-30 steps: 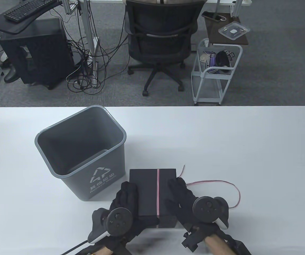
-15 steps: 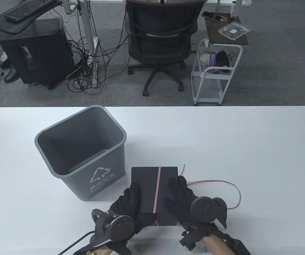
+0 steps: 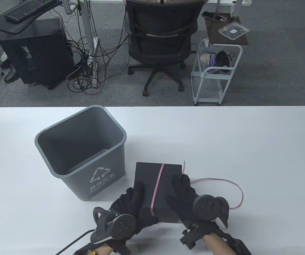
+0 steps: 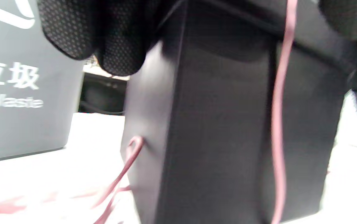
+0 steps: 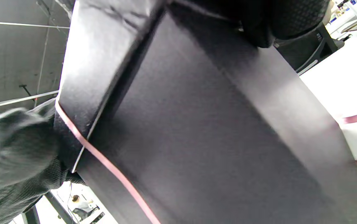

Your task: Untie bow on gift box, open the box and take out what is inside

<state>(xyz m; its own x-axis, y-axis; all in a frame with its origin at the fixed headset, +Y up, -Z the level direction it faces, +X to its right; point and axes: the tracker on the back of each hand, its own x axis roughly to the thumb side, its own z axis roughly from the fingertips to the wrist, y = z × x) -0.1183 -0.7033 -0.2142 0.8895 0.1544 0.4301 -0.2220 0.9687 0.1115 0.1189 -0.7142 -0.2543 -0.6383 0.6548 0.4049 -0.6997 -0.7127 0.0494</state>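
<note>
Gift box held just off table at 6 o'clock, tilted. Clamped between left hand and right hand, so loosened ribbon can be slipped off. Bin at 10 o'clock.

A white desk is seen. A grey waste bin stands upright on its left part. A loose pink ribbon is laid in a curve on the desk surface, right of the bin.
</note>
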